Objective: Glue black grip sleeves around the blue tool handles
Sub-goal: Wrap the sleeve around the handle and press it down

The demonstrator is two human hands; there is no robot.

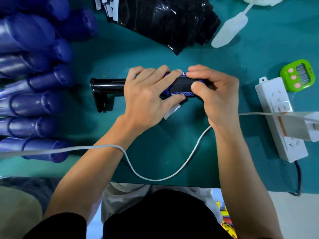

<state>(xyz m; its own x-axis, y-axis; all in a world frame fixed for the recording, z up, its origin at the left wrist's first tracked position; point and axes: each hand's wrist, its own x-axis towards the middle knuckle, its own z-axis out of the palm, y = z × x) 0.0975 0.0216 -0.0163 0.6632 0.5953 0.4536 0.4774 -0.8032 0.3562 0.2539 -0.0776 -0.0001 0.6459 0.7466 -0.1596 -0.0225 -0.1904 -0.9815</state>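
Observation:
A blue tool handle (166, 75) lies across the middle of the green table, mostly covered by a black grip sleeve (183, 84) with a blue printed edge. My left hand (146, 95) curls over the handle's left part, fingers on top and thumb below the sleeve. My right hand (215, 90) grips the right end, thumb pressing on the sleeve. A black holder (105, 89) sticks out to the left of the handle. A white backing strip (171, 112) lies under my left thumb.
Several blue handles (34, 83) are stacked along the left edge. A pile of black sleeves (165, 21) lies at the back. A white power strip (279, 118), a green timer (299, 75) and a white fan (229, 30) sit right. A white cable (155, 178) loops near the front edge.

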